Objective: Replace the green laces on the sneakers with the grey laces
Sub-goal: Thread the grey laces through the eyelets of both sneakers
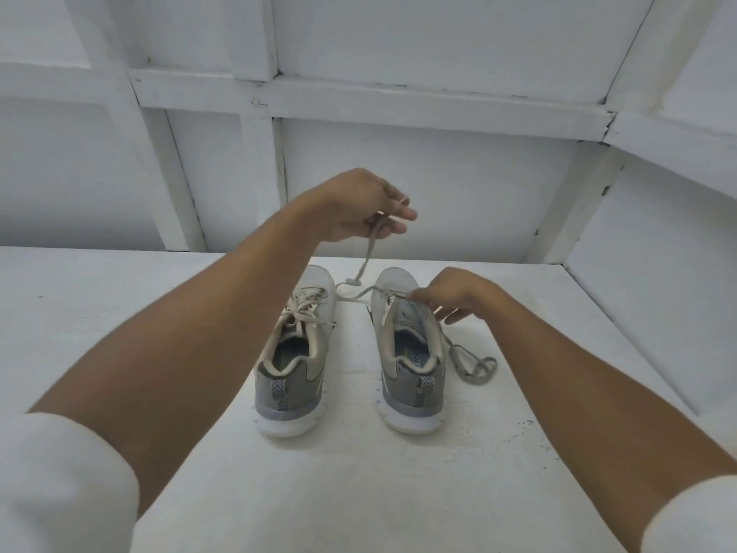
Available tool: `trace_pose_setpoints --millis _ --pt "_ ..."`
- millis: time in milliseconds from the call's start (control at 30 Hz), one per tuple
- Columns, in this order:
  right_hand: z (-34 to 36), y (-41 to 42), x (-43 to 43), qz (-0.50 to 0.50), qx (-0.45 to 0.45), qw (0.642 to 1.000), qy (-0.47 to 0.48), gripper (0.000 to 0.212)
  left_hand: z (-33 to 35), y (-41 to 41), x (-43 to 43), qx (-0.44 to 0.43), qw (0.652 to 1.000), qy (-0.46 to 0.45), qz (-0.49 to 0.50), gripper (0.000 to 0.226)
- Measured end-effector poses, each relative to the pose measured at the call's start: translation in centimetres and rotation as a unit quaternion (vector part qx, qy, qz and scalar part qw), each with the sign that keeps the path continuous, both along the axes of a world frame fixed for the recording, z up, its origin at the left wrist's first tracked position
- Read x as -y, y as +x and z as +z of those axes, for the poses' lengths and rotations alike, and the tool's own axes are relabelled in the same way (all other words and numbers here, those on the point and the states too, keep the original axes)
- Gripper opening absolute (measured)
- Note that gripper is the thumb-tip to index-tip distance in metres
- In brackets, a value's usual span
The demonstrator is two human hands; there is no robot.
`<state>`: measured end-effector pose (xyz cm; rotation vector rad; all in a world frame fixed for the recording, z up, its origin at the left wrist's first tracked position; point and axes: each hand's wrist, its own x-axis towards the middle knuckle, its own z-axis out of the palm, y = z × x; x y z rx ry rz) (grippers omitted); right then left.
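Two grey sneakers stand side by side on the white surface, heels toward me. The left sneaker (293, 353) is laced with a pale lace tied over its tongue. My left hand (359, 207) is raised above the toes and pinches one end of a pale lace (365, 261), which runs down to the right sneaker (406, 353). My right hand (450, 295) rests on the right sneaker's eyelets and pinches the lace there. A darker grey lace (472, 363) lies loosely coiled on the surface just right of the right sneaker.
The shoes sit on a white painted table (359, 472) with a white framed wall (399, 113) close behind and to the right. White sleeves cover both upper arms at the frame's bottom corners.
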<state>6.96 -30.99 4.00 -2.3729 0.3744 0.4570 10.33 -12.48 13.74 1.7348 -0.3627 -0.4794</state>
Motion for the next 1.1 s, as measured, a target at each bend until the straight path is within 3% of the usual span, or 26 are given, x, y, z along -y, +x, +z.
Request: trace_pose_setpoints --millis 100,200,333,567,733,1100 --pt "-0.9 -0.1 -0.7 -0.037 0.007 0.998 0.043 0.025 0.1 -1.0 0.9 0.003 1.0 0.014 -0.017 0.01" --pt "-1.2 0.1 -0.9 -0.07 0.035 0.995 0.058 0.009 -2.5 -0.8 2.0 0.051 0.991 0.123 -0.007 0.012" --pt "-1.7 0.0 -0.8 -0.105 0.045 0.99 0.079 0.011 -6.5 -0.1 3.5 0.106 0.965 0.239 0.014 0.014" --pt "-3.1 -0.6 0.0 -0.184 0.022 0.963 0.196 0.004 -11.5 0.0 4.9 0.107 0.96 0.244 0.088 0.016" --pt "-3.9 -0.6 0.6 -0.218 0.01 0.937 0.271 0.026 -13.9 0.9 5.6 0.072 0.954 0.267 0.111 0.025" --pt "-4.3 -0.9 0.4 -0.247 0.007 0.92 0.303 0.025 -15.0 2.2 6.6 0.045 0.944 0.296 0.138 0.042"
